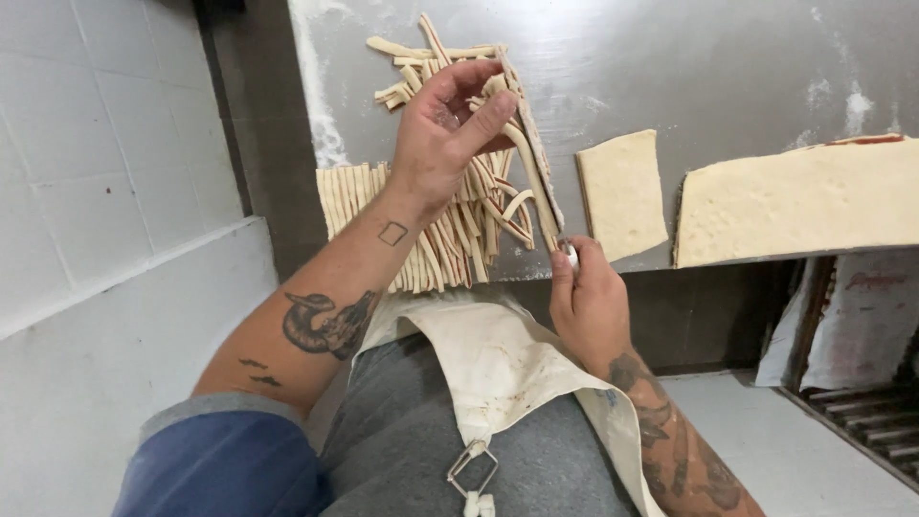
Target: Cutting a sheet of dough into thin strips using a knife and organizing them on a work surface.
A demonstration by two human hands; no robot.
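**A:** What have the hands got?

**B:** One long dough strip (pixel 532 163), pale with a reddish filling line along its edge. The left hand (pixel 442 144) pinches its upper end between thumb and fingers, raised above the metal worktable (pixel 708 67). The right hand (pixel 586 299) is closed around the lower end, just at the table's front edge. So the strip hangs stretched between the two grips, slightly tilted.

**B:** Below and behind the left grip lies the pile of cut dough strips (pixel 450 239), some in a neat row, others heaped loosely further back.

**A:** How would you expect it to handle?

**B:** Soft and light, I'd judge. It bows a little between the hands, so it sags where unsupported and would likely stretch or tear if pulled hard. The flour on the table suggests it is tacky, not slippery.

**A:** Where to hold it?

**B:** At both ends, as now, with a light pinch on the flat faces; squeezing harder could press out the filling.

**A:** Anything beside the right grip?

**B:** A small rectangular dough sheet (pixel 622 191) just beyond it, and a larger dough slab (pixel 804 196) farther to that side. An apron (pixel 498 364) hangs beneath.
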